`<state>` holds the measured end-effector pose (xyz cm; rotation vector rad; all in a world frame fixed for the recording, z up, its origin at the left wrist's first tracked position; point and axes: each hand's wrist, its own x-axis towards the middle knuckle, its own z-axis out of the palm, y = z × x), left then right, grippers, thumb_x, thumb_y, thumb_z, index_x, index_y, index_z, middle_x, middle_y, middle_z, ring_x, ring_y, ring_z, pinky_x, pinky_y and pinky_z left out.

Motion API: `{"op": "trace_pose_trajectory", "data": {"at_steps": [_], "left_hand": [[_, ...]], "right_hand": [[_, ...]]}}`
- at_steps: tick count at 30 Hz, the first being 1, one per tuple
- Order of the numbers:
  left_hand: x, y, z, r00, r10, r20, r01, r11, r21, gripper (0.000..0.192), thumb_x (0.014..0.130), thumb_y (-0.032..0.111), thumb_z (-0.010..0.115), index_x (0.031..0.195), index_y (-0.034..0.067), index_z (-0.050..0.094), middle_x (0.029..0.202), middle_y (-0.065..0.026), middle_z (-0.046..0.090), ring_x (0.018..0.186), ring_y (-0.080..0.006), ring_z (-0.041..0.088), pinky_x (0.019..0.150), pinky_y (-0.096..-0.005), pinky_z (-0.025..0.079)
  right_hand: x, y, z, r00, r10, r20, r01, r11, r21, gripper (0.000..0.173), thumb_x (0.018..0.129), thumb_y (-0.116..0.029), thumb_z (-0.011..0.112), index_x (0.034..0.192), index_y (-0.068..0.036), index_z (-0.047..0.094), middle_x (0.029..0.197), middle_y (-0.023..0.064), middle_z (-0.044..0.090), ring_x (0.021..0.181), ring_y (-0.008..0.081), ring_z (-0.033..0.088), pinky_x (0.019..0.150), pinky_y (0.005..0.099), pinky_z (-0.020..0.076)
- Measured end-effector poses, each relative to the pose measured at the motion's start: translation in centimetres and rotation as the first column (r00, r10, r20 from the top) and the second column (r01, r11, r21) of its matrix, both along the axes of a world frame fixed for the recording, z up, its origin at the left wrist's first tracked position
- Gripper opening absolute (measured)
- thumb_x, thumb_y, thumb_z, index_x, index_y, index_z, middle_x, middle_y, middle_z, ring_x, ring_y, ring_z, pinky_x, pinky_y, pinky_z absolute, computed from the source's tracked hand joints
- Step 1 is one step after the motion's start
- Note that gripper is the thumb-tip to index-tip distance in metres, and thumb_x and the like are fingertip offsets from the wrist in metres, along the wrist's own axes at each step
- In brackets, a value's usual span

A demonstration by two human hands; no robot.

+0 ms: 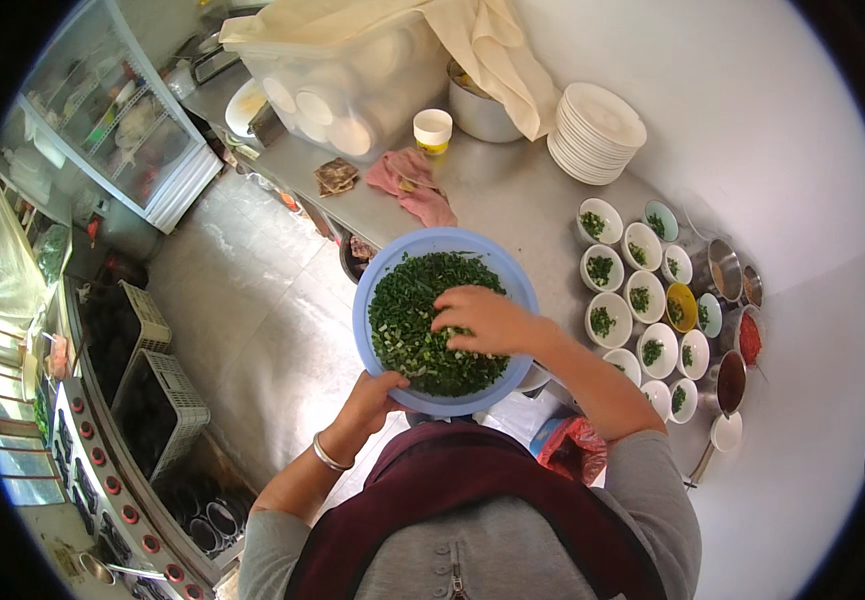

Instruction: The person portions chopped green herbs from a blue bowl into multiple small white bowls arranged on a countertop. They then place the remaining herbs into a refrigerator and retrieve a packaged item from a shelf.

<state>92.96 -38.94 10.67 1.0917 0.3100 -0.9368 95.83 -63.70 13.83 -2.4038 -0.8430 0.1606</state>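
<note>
A blue plastic basin (443, 238) full of chopped green herbs, likely scallions (417, 300), is in front of my body at the counter's edge. My left hand (376, 397) grips its lower left rim, thumb on top. Over the herbs is my right hand (485, 321), slightly blurred, fingers spread and curled at the surface; whether it pinches any herbs is hidden. To the right, several white bowls (644, 298) stand in rows on the steel counter, each with a little chopped green in the bottom. Among them are a yellow bowl (681, 307) and pale green bowls (661, 221).
Stacked white plates (599, 135), a metal pot (481, 112), a cup (432, 129) and a pink cloth (411, 184) stand or lie farther back. Metal seasoning containers (729, 382) line the wall. A red plastic bag (573, 450) is beside my body; the stove (109, 487) is at left.
</note>
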Motion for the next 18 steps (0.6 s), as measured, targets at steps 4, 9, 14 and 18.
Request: {"op": "trace_pose_trajectory", "data": {"at_steps": [4,9,14,18], "left_hand": [[1.1,0.5,-0.2,0.992,-0.107,0.063,0.104,0.994,0.044,0.038,0.075,0.0,0.05,0.113,-0.008,0.048,0.099,-0.0174,0.059,0.08,-0.0296,0.063,0.067,-0.0444,0.057],[2.1,0.7,-0.7,0.986,-0.159,0.043,0.154,0.984,0.087,0.035,0.075,0.003,0.051,0.108,-0.009,0.051,0.093,-0.0161,0.061,0.074,-0.0276,0.064,0.062,-0.0416,0.058],[2.4,0.3,-1.6,0.988,-0.151,-0.028,0.152,0.988,0.028,0.037,0.074,0.001,0.051,0.11,-0.008,0.05,0.097,-0.0176,0.06,0.079,-0.0291,0.064,0.064,-0.0423,0.057],[3.2,-1.4,-2.0,0.993,-0.107,-0.051,0.104,0.993,-0.063,0.041,0.076,0.002,0.049,0.116,-0.008,0.045,0.103,-0.0187,0.058,0.082,-0.0315,0.063,0.069,-0.0443,0.056]], "right_hand": [[3.6,-2.4,-1.6,0.957,-0.266,-0.12,0.277,0.957,0.085,0.036,0.085,-0.028,0.058,0.111,-0.004,0.057,0.119,0.0184,0.053,0.112,0.0337,0.049,0.094,0.0398,0.0382],[4.6,-1.0,-5.0,0.807,-0.456,-0.375,0.498,0.867,0.017,0.044,0.089,-0.037,0.051,0.112,0.0,0.055,0.107,0.0219,0.058,0.102,0.037,0.054,0.089,0.0396,0.0415],[3.1,-0.1,-2.9,0.811,-0.384,-0.441,0.417,0.909,-0.024,0.04,0.088,-0.037,0.052,0.107,-0.003,0.059,0.105,0.022,0.06,0.099,0.037,0.056,0.087,0.0408,0.0424],[4.3,-2.3,0.1,0.873,-0.424,-0.24,0.432,0.902,-0.022,0.037,0.089,-0.033,0.051,0.111,-0.004,0.057,0.108,0.0192,0.06,0.101,0.0357,0.055,0.087,0.0406,0.0425]]}}
